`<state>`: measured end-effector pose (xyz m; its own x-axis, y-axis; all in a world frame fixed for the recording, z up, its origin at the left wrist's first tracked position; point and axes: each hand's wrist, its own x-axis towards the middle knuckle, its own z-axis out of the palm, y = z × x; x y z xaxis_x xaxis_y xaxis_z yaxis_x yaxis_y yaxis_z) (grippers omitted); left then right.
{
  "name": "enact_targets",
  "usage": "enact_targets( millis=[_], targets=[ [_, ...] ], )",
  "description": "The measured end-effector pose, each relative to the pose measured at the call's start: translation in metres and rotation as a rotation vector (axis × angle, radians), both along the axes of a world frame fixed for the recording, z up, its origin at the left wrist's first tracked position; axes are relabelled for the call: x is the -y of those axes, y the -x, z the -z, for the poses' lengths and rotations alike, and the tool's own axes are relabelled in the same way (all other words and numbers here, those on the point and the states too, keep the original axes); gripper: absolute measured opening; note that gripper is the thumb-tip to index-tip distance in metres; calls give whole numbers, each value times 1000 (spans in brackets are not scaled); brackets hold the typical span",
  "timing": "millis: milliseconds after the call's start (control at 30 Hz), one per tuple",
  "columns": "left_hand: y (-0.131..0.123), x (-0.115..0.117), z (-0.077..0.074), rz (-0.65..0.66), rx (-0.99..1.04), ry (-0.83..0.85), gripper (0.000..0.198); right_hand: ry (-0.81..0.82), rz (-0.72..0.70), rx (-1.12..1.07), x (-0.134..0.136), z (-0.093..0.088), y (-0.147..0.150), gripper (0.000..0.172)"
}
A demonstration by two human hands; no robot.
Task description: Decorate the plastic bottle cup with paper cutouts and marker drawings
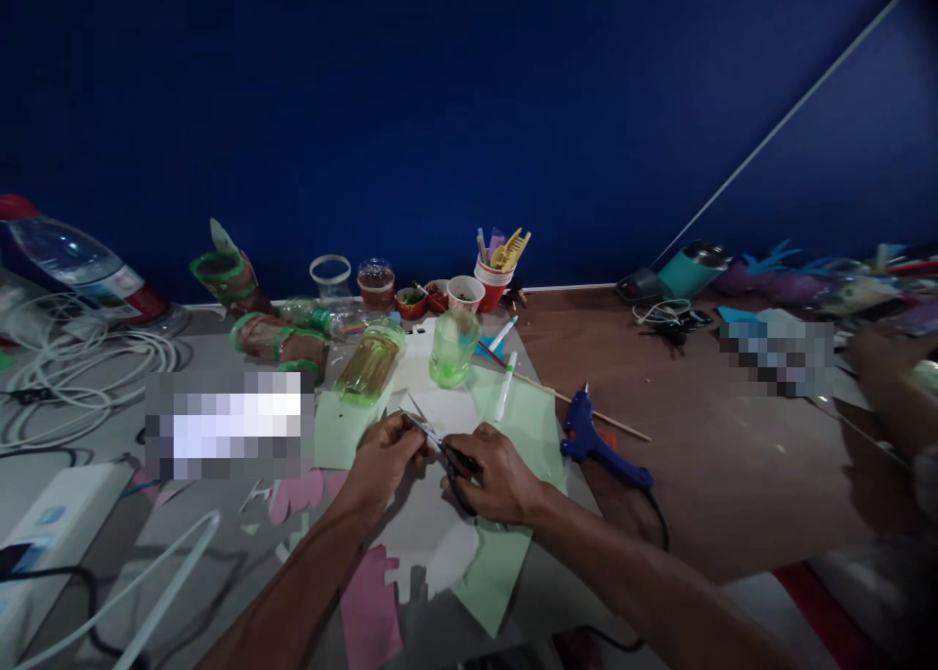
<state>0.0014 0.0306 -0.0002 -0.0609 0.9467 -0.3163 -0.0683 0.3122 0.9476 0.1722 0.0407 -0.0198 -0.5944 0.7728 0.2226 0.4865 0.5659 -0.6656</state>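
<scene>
- The right hand (502, 473) has its grip wrapped round the dark handles of the scissors (434, 434), whose slightly parted blades point away toward the left hand.
- The left hand (390, 452) has its grip pinched, thumb against bent fingers, right beside the blades; whether anything is between the fingertips I cannot tell.
- The scissors, one pair, are above the middle of the paper-strewn surface (703, 465).
- Two green-tinted clear containers are just beyond the hands: one upright (454, 350), one lying (370, 361).
- Two white-and-green markers lie to the right of these, the nearer one (506, 387) on green paper (543, 421).
- One blue glue gun (597, 442) lies right of the right hand, near one thin wooden stick (622, 428).
- Farther back stands one red cup stack (495, 284) holding yellow cutlery (509, 252).
- Pink paper (370, 611) lies on the near side; the forearms cover parts of the sheets.
- At far left are a red-capped bottle (92, 272) and coiled white cables (95, 357).
- Another person's hand (890, 372) is at the right edge.
</scene>
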Motion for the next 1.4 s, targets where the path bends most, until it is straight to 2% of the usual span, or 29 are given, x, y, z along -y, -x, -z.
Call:
enact_targets(
  millis=[133, 367, 667, 933, 1200, 1400],
  targets=[
    [1, -1, -1, 13, -13, -5, 13, -11, -3, 17, 1, -1, -1, 8],
    [7, -2, 6, 76, 11, -6, 12, -36, -5, 35, 1, -1, 0, 2],
    [13, -5, 5, 136, 36, 18, 11, -25, -11, 57, 1, 0, -1, 5],
    [13, -5, 0, 113, 63, 58, 17, 4, -23, 51, 1, 0, -1, 6],
    [16, -7, 6, 136, 129, 70, 21, 36, -40, 61, 0, 1, -4, 3],
    [15, -6, 2, 136, 128, 80, 22, 73, -50, 34, -1, -2, -6, 8]
  ],
)
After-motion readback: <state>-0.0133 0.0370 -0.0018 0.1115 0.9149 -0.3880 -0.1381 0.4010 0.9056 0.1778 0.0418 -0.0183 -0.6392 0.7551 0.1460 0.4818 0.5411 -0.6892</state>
